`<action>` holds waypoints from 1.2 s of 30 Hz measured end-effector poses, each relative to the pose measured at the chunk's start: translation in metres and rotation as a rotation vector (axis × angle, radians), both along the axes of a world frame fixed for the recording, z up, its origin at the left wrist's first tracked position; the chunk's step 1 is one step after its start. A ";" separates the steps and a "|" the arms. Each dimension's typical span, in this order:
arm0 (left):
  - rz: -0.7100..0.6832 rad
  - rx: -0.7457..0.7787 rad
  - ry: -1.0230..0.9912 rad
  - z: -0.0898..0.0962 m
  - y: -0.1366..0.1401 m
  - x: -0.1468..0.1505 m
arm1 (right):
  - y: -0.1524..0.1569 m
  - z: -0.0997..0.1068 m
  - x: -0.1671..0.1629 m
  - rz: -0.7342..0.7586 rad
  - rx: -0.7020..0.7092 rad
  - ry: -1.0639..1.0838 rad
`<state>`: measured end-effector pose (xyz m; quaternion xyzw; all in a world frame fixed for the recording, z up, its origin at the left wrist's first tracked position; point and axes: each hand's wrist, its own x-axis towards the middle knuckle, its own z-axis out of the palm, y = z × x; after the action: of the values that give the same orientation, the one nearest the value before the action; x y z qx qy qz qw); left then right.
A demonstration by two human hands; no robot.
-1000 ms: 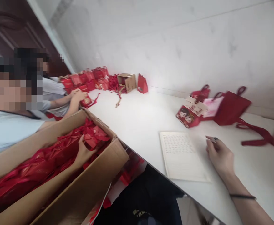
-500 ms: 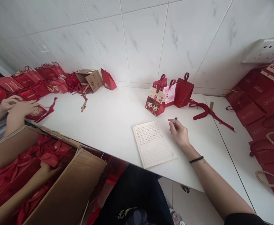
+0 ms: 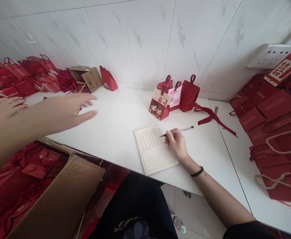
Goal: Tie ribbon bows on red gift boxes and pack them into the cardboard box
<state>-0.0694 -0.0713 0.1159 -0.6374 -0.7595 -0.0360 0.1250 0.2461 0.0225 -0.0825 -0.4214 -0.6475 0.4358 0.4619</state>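
My right hand (image 3: 177, 145) is closed round a slim pen (image 3: 179, 130), its tip at the written lines of an open notebook (image 3: 157, 161). Rows of handwriting fill the upper part of the page; blank ruled lines lie below. A black band circles my right wrist. My left hand (image 3: 70, 111) is raised in the air over the left of the table, fingers stretched out and apart, with nothing in it. Beneath its forearm stands a cardboard box (image 3: 60, 196) holding red gift boxes (image 3: 39, 162) and ribbons. A co-worker's hands (image 3: 3, 103) show at the far left, partly hidden by my arm.
Several small red gift boxes (image 3: 189, 96) stand behind the notebook, with a loose red ribbon (image 3: 212, 114) beside them. Red gift bags (image 3: 280, 142) are stacked at the right below a wall socket (image 3: 265, 56). A small brown carton (image 3: 92, 79) and more red bags (image 3: 17, 74) line the wall.
My left hand has come up out of the cardboard box and now reaches over the table. My right hand has moved left onto the notebook, the pen turned tip-down to the page.
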 end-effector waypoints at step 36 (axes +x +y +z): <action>-0.478 0.027 -0.958 -0.184 0.136 0.163 | -0.018 0.017 -0.003 0.057 -0.014 -0.346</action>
<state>0.0933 0.0648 -0.0678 -0.7032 -0.5645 -0.3601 -0.2391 0.2429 0.0041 -0.0656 -0.4750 -0.7259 0.3740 0.3280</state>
